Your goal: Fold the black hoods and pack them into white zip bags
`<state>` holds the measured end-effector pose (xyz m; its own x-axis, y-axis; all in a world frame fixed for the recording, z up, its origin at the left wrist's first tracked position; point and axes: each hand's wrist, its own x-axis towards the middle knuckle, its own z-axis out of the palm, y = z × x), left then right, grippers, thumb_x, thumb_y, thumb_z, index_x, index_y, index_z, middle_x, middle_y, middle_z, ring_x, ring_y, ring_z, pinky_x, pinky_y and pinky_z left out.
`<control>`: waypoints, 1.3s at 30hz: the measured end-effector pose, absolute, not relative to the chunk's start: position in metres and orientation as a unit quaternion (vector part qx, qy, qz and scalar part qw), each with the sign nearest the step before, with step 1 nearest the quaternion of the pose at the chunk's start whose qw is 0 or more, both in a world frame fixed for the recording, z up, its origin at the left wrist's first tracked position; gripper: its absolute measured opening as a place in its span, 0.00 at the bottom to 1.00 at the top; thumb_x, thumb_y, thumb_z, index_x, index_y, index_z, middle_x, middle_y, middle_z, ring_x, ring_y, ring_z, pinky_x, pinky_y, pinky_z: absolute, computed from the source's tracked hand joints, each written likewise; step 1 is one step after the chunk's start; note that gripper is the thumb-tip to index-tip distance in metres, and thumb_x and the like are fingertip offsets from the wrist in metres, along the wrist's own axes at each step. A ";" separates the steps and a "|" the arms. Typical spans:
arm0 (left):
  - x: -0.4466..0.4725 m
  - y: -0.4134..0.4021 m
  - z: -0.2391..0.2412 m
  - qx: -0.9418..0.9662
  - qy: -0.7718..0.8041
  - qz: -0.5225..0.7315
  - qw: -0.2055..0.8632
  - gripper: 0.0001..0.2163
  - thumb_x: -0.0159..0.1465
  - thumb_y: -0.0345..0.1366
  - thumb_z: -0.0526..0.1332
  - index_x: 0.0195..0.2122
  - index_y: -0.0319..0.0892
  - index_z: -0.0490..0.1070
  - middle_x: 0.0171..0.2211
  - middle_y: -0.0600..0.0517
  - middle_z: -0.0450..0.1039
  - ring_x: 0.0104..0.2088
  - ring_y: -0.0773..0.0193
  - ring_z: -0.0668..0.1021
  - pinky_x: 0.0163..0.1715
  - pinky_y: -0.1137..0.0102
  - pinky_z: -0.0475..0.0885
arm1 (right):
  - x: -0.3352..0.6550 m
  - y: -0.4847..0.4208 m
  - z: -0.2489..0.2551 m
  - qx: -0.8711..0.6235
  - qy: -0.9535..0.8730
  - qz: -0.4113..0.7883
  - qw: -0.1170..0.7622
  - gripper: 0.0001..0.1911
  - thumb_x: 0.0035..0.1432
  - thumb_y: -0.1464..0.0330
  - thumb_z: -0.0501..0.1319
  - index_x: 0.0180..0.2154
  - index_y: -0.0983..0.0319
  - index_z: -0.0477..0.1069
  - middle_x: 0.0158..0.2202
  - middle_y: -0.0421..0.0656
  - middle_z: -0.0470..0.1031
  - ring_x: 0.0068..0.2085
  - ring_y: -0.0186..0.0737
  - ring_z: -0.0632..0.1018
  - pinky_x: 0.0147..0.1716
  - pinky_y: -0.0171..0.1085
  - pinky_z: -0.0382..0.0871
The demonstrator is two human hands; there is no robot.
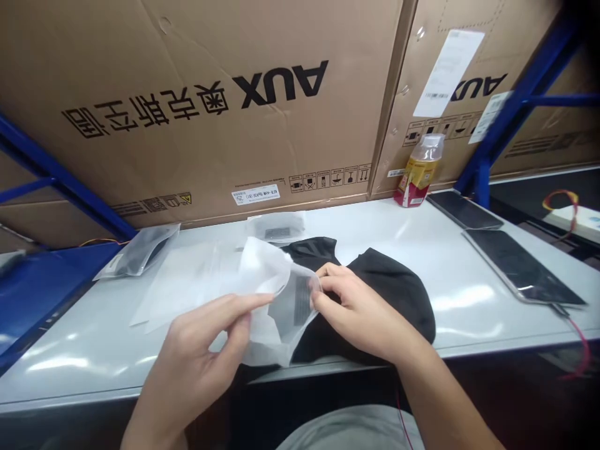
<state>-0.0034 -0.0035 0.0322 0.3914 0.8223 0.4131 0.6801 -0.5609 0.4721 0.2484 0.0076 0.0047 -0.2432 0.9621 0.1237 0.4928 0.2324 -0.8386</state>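
Cardboard AUX cartons (197,112) stand behind a white table (84,356); left hand (197,362) has its fingers (248,304) closed in a pinch on one edge of a frosted plastic bag (267,325), right hand (360,312) pinching the opposite edge, bag over a black cloth garment (389,294) lying on table, flat clear bags (182,287) to the left, plastic bottle (417,172) further back
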 end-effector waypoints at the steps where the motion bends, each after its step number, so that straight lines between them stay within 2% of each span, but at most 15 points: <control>1: -0.005 -0.001 0.031 0.850 0.419 0.299 0.113 0.14 0.74 0.34 0.55 0.56 0.50 0.76 0.33 0.55 0.78 0.27 0.66 0.78 0.31 0.73 0.75 | 0.251 0.010 0.005 -0.511 -0.712 0.354 0.326 0.18 0.70 0.67 0.54 0.25 0.58 0.66 0.38 0.40 0.74 0.42 0.40 0.76 0.43 0.40 0.72; 5: 0.000 0.008 0.024 0.914 0.319 0.226 0.108 0.22 0.75 0.31 0.52 0.68 0.55 0.66 0.34 0.55 0.76 0.31 0.64 0.78 0.33 0.72 0.73 | 0.250 0.012 0.011 -0.505 -0.731 0.355 0.292 0.18 0.70 0.67 0.52 0.26 0.57 0.65 0.37 0.40 0.73 0.40 0.39 0.75 0.41 0.40 0.72; 9: 0.010 0.011 0.018 0.921 0.314 0.209 0.094 0.20 0.78 0.38 0.52 0.70 0.53 0.61 0.39 0.53 0.78 0.37 0.60 0.79 0.39 0.68 0.75 | 0.238 0.002 0.022 -0.512 -0.745 0.305 0.298 0.19 0.71 0.66 0.55 0.25 0.58 0.65 0.36 0.40 0.73 0.43 0.41 0.74 0.42 0.42 0.71; 11: 0.014 0.011 0.016 0.924 0.302 0.221 0.085 0.19 0.79 0.39 0.50 0.70 0.51 0.60 0.37 0.53 0.77 0.34 0.60 0.78 0.38 0.68 0.73 | 0.233 -0.001 0.026 -0.495 -0.755 0.306 0.303 0.19 0.71 0.67 0.56 0.25 0.58 0.66 0.37 0.39 0.73 0.43 0.41 0.74 0.41 0.41 0.70; 13: 0.015 0.012 0.014 0.922 0.292 0.242 0.074 0.16 0.80 0.40 0.50 0.64 0.49 0.66 0.34 0.54 0.76 0.31 0.62 0.76 0.35 0.68 0.72 | 0.233 -0.002 0.026 -0.467 -0.759 0.335 0.305 0.18 0.70 0.67 0.58 0.25 0.58 0.67 0.38 0.39 0.74 0.45 0.41 0.75 0.42 0.40 0.70; 16: 0.011 0.017 0.011 0.910 0.283 0.294 0.071 0.11 0.79 0.41 0.52 0.48 0.46 0.73 0.31 0.54 0.75 0.31 0.63 0.75 0.35 0.68 0.70 | 0.238 0.001 0.024 -0.444 -0.751 0.384 0.303 0.18 0.71 0.63 0.60 0.26 0.58 0.69 0.40 0.39 0.76 0.47 0.40 0.76 0.45 0.39 0.71; 19: 0.002 0.022 0.008 0.888 0.291 0.349 0.070 0.12 0.79 0.40 0.54 0.38 0.45 0.72 0.30 0.53 0.73 0.31 0.62 0.74 0.35 0.68 0.70 | 0.243 0.002 0.021 -0.462 -0.736 0.391 0.305 0.19 0.72 0.62 0.58 0.26 0.58 0.67 0.39 0.38 0.75 0.44 0.38 0.77 0.42 0.37 0.70; 22: -0.010 0.024 0.006 0.861 0.313 0.394 0.067 0.16 0.79 0.41 0.51 0.32 0.45 0.65 0.27 0.53 0.65 0.29 0.62 0.71 0.31 0.67 0.67 | 0.244 -0.002 0.016 -0.519 -0.707 0.352 0.326 0.22 0.73 0.62 0.55 0.24 0.58 0.63 0.37 0.39 0.75 0.40 0.38 0.77 0.38 0.38 0.69; 26: -0.017 0.024 0.006 0.850 0.311 0.422 0.056 0.16 0.79 0.38 0.50 0.31 0.45 0.60 0.27 0.54 0.59 0.29 0.61 0.70 0.30 0.67 0.67 | 0.243 -0.003 0.006 -0.622 -0.670 0.264 0.307 0.21 0.73 0.57 0.53 0.27 0.57 0.65 0.37 0.42 0.76 0.40 0.43 0.77 0.39 0.41 0.68; 29: -0.019 0.024 0.010 0.866 0.311 0.391 0.033 0.16 0.78 0.37 0.51 0.30 0.45 0.60 0.27 0.53 0.61 0.29 0.61 0.70 0.30 0.67 0.66 | 0.244 0.005 0.002 -0.699 -0.636 0.203 0.257 0.22 0.74 0.51 0.49 0.34 0.57 0.68 0.40 0.48 0.78 0.44 0.51 0.78 0.40 0.45 0.67; 32: -0.024 0.027 0.014 0.876 0.315 0.366 -0.002 0.15 0.78 0.36 0.51 0.31 0.45 0.61 0.28 0.53 0.64 0.30 0.60 0.71 0.31 0.67 0.68 | 0.242 0.013 0.002 -0.720 -0.631 0.192 0.214 0.24 0.68 0.43 0.54 0.35 0.57 0.66 0.39 0.52 0.78 0.44 0.58 0.79 0.38 0.46 0.67; 35: -0.033 0.031 0.016 0.874 0.325 0.361 -0.033 0.13 0.77 0.35 0.54 0.32 0.45 0.63 0.29 0.52 0.66 0.32 0.60 0.71 0.34 0.66 0.68 | 0.233 0.013 0.005 -0.683 -0.655 0.225 0.232 0.21 0.65 0.46 0.60 0.35 0.55 0.61 0.36 0.46 0.77 0.40 0.53 0.79 0.33 0.43 0.67; 39: -0.038 0.037 0.013 0.877 0.346 0.330 -0.049 0.14 0.78 0.39 0.55 0.33 0.44 0.65 0.31 0.52 0.69 0.32 0.61 0.72 0.36 0.66 0.68 | 0.224 0.010 0.004 -0.619 -0.648 0.302 0.325 0.15 0.64 0.55 0.62 0.42 0.54 0.59 0.38 0.39 0.76 0.36 0.45 0.78 0.32 0.41 0.70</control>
<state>-0.0379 0.0370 0.0133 0.5434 0.5737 0.6129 0.6390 -0.7561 0.1412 0.2238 0.0101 0.0037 -0.0228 0.9986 0.0479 0.6057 0.0519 -0.7940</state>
